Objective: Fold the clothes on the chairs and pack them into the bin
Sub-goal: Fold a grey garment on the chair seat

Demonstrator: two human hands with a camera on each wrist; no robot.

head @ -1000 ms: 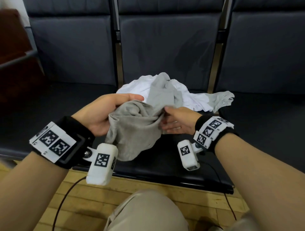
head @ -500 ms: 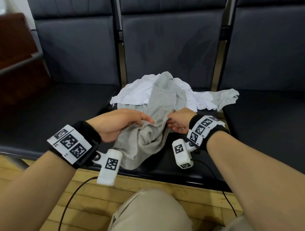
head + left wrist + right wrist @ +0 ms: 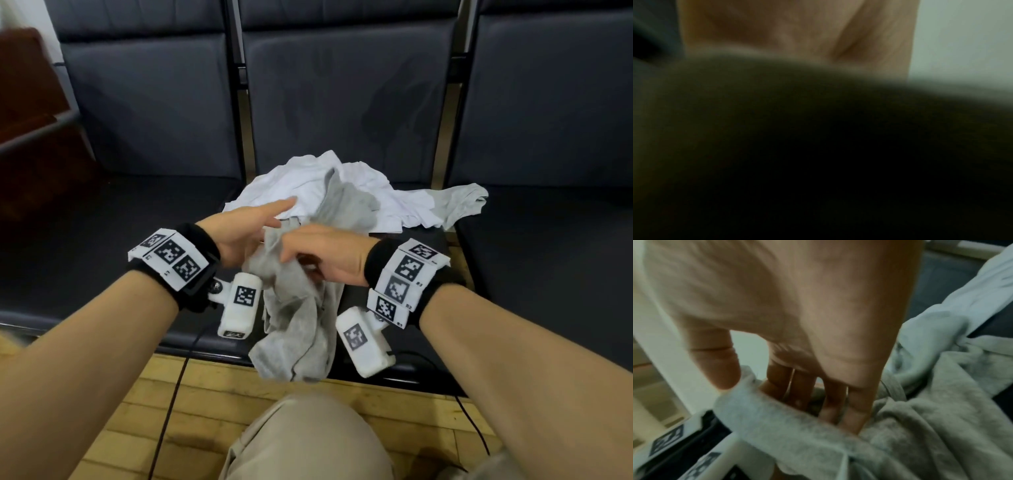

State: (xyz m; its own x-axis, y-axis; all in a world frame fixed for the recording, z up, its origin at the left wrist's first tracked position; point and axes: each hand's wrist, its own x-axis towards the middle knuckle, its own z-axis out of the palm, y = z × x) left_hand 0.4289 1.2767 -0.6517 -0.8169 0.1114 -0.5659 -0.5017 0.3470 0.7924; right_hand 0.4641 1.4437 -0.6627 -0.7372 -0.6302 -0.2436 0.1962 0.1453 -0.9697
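A grey garment (image 3: 301, 318) is bunched between my hands and hangs over the front edge of the middle chair seat (image 3: 428, 260). My right hand (image 3: 308, 263) pinches its edge; in the right wrist view the thumb sits on the hem and the fingers (image 3: 830, 402) are tucked into the grey garment (image 3: 920, 443). My left hand (image 3: 260, 222) is behind the cloth with its fingers stretched toward a white garment (image 3: 301, 185). The left wrist view is blurred, with dark cloth (image 3: 818, 146) covering most of it below my left hand (image 3: 797, 32).
A second light grey garment (image 3: 459, 205) lies at the right of the pile. Dark padded chairs stand to the left (image 3: 102, 257) and right (image 3: 548, 260). Brown furniture (image 3: 30, 137) is far left. Wooden floor (image 3: 205, 394) and my knee (image 3: 308, 442) lie below. No bin shows.
My right hand has crossed left over the grey garment and taken its edge. My left hand has straightened its fingers, and the garment now hangs lower over the seat edge.
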